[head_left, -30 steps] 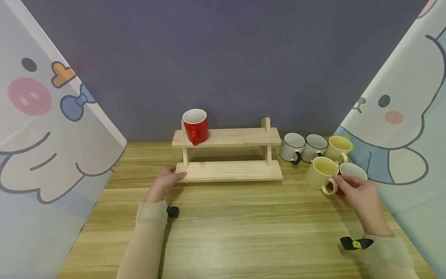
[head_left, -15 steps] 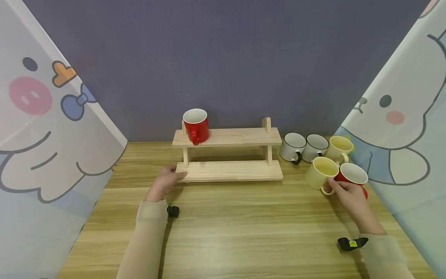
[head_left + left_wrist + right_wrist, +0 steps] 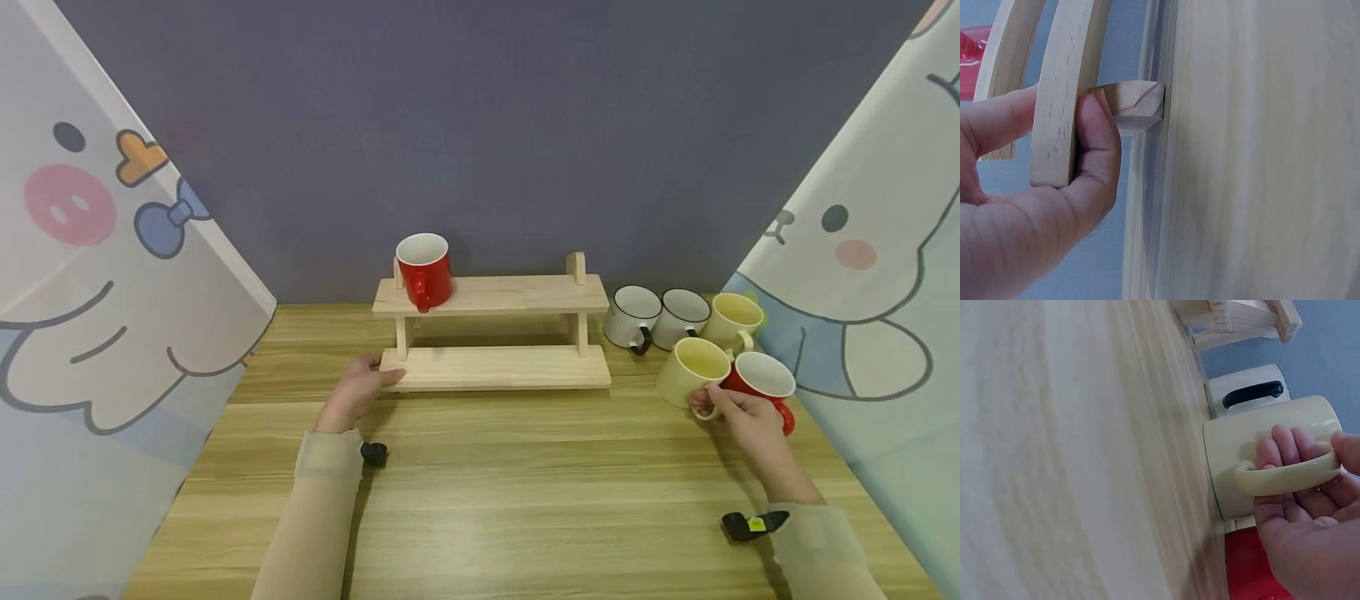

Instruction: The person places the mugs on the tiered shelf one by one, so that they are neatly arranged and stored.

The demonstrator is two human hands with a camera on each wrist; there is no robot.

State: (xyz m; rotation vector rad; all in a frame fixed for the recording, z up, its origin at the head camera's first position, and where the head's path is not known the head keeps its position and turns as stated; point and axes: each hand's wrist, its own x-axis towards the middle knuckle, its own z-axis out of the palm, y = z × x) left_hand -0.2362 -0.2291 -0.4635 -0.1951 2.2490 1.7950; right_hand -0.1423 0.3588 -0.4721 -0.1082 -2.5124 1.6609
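Hands (image 3: 356,392) (image 3: 750,423) grip a crosswise shelf (image 3: 495,368) and upright yellow mug (image 3: 681,382), its handle (image 3: 1291,478) nearward.

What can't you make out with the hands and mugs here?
Head view: handle of the front yellow mug, partly behind the right hand.
Head view: some fingers of the left hand, hidden by the lower board.
Right wrist view: part of the tabletop red mug, past the bottom edge.
Left wrist view: most of the shelved red mug, past the left edge.

Tabletop booth (image 3: 525,483) — cartoon-printed panels (image 3: 127,300)
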